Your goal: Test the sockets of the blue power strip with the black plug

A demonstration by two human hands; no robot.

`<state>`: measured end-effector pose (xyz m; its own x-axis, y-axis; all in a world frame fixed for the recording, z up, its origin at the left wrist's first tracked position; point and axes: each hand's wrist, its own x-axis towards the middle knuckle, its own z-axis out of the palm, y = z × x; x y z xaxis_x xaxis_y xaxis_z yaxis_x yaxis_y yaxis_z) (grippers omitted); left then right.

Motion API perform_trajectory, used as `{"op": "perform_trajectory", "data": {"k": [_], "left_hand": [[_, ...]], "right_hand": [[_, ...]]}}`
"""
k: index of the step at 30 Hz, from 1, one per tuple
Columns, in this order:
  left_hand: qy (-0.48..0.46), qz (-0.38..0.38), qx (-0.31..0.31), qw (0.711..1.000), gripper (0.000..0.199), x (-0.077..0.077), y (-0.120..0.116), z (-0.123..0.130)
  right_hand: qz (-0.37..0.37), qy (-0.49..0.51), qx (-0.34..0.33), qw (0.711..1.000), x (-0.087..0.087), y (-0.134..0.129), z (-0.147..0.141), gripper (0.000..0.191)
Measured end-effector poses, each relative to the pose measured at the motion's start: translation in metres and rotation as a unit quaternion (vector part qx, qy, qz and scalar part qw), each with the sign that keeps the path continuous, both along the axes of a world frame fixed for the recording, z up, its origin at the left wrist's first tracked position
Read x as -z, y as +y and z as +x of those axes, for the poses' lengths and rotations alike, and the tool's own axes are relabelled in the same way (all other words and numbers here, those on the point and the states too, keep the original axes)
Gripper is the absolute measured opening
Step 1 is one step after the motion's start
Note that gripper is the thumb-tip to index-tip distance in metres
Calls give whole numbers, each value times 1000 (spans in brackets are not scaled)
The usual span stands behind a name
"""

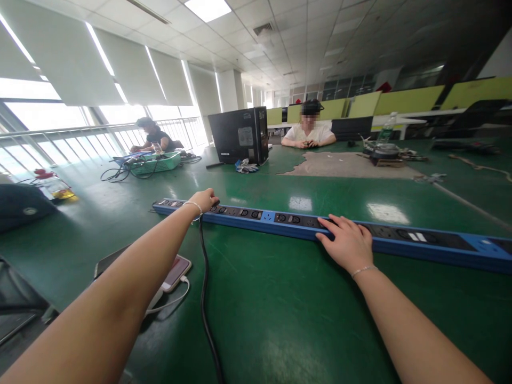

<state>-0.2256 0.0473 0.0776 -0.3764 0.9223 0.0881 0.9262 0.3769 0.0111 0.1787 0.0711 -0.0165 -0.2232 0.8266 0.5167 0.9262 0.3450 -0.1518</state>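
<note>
A long blue power strip (294, 226) with black socket blocks lies across the green table. At its left part, my left hand (205, 200) is closed on the end of a black cable (205, 282), over the sockets; the plug is mostly hidden by my fingers. The cable hangs from that hand and runs down toward the table's near edge. My right hand (347, 240) rests on the strip right of its middle, fingers spread over the top and thumb at the front side, gripping nothing.
Left of the cable lies a phone (178, 272) with a white cord, partly behind my left forearm. Farther back are a black computer case (236, 136), gloves (246, 166), a green basket (160, 162) with cables, a bottle (386, 130) and two people.
</note>
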Motion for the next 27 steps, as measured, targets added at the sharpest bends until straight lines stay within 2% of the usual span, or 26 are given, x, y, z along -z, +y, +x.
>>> {"op": "perform_trajectory", "data": {"k": [5, 11, 18, 27], "left_hand": [[-13, -11, 34, 999, 32, -2, -1, 16], [-12, -26, 61, 998, 31, -2, 10, 45], [3, -53, 50, 997, 28, -7, 17, 52], [29, -48, 64, 996, 31, -1, 7, 65]], "right_hand": [[4, 1, 0, 1000, 1, 1, 0, 38], [5, -1, 0, 1000, 1, 1, 1, 38], [1, 4, 0, 1000, 0, 0, 0, 38], [2, 9, -5, 1000, 0, 0, 0, 38]]}}
